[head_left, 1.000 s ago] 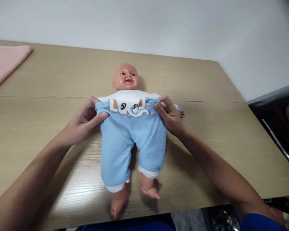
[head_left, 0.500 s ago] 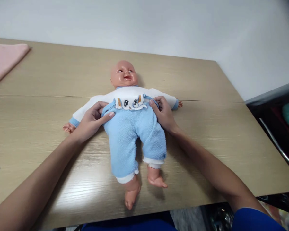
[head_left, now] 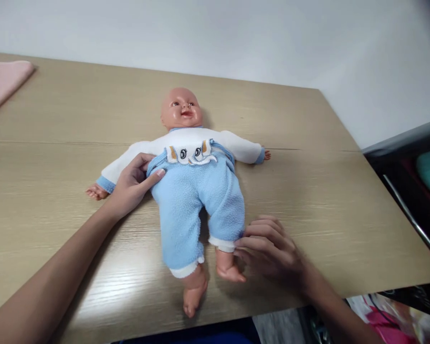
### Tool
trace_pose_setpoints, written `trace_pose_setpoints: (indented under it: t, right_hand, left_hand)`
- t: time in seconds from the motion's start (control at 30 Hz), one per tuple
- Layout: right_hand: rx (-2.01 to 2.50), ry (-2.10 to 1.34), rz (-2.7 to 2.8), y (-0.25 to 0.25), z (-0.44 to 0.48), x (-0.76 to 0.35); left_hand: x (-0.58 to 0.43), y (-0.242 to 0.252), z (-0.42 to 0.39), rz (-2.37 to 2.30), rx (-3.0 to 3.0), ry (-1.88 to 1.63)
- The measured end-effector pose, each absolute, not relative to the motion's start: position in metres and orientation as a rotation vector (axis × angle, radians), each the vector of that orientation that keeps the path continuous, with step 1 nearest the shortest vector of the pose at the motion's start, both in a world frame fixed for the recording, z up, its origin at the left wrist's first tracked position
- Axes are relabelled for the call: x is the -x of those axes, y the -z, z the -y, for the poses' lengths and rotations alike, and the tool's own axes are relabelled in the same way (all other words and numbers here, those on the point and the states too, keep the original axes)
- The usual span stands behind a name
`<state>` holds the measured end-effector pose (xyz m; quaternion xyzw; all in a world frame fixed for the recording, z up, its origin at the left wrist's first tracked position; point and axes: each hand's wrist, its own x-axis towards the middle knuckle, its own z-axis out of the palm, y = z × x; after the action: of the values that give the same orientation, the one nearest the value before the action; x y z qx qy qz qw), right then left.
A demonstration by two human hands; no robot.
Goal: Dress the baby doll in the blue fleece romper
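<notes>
The blue trousers (head_left: 184, 196) are on the doll (head_left: 189, 134), lying between the hands on the counter (head_left: 326, 191). The left hand (head_left: 129, 186) pinches the waistband (head_left: 156, 162); the right hand (head_left: 277, 251), blurred, curls at the cuff (head_left: 222, 243) beside it, grip unclear. Seemingly the trousers are being straightened; next calls for a gentle cuff tug.

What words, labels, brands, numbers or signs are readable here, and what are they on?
None that can be read.
Blue pants: an embroidered face, no lettering visible.
Pink cloth: no print on the part in view.
Dark surface, lower right: faint marks, too blurred to tell.
</notes>
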<state>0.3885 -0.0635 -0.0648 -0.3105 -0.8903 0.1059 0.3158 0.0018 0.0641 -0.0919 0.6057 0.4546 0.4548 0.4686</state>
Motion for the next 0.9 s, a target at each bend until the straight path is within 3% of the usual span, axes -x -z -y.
trace_pose_setpoints:
  t: [0.2, 0.4, 0.57, 0.9]
  right_hand:
    - [0.912, -0.154, 2.331, 0.071, 0.069, -0.385]
    - [0.776, -0.341, 2.352, 0.073, 0.092, -0.381]
    - [0.789, -0.294, 2.253, 0.07, 0.099, -0.376]
    - [0.65, -0.349, 2.14, 0.005, -0.011, -0.32]
  left_hand:
    - [-0.002, 0.096, -0.065, -1.095, -1.461, -1.107]
    - [-0.007, 0.093, -0.063, -1.112, -1.434, -1.129]
    - [-0.006, 0.092, -0.063, -1.079, -1.47, -1.14]
    - [-0.016, 0.098, -0.067, -1.116, -1.348, -1.549]
